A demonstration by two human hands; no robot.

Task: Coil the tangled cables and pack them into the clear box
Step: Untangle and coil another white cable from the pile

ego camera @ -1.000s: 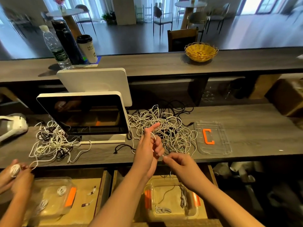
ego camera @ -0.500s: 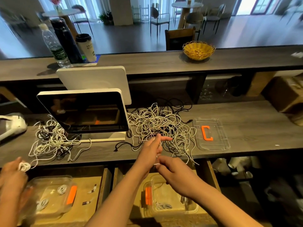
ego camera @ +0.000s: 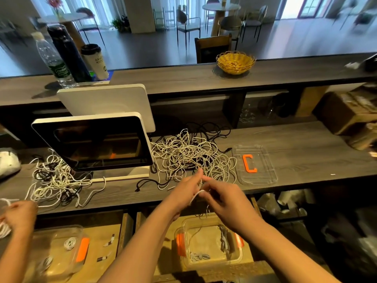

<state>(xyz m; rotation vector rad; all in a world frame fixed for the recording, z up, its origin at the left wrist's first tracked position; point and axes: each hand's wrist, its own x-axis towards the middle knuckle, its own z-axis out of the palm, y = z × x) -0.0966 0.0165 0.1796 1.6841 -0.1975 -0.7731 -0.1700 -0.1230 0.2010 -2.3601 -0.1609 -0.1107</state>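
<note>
Grey wood-grain counter (ego camera: 295,148) ran across the head view, with a higher ledge (ego camera: 183,78) behind it and, beyond that, a dim room of round tables and chairs. On the ledge stood a water bottle (ego camera: 53,60), a dark flask (ego camera: 68,54), a lidded paper cup (ego camera: 95,61) and a yellow wicker basket (ego camera: 235,62). A dark-screened terminal (ego camera: 95,142) sat on the counter at left, a small heap of white and black cables (ego camera: 54,178) in front of it. To the terminal's right lay the main tangle of cables (ego camera: 189,154), mostly white with black ones beneath, and just beside that a clear lid (ego camera: 255,164) with an orange clip. Below the counter edge, on a tan lower shelf, stood the clear box (ego camera: 210,244) with orange latches, holding one coiled cable at its near wall and a grey one at its right side. Both hands met at the near edge of the tangle, above the box. The left hand (ego camera: 183,193) had its fingers curled round a white cable (ego camera: 195,196) that looped out across them. The right hand (ego camera: 224,198) touched the left, fingers bent and pinching the same cable, a thin strand hanging from it toward the box. At far left another person's hand (ego camera: 18,215) gripped white cord beside a second clear box (ego camera: 59,248).
</note>
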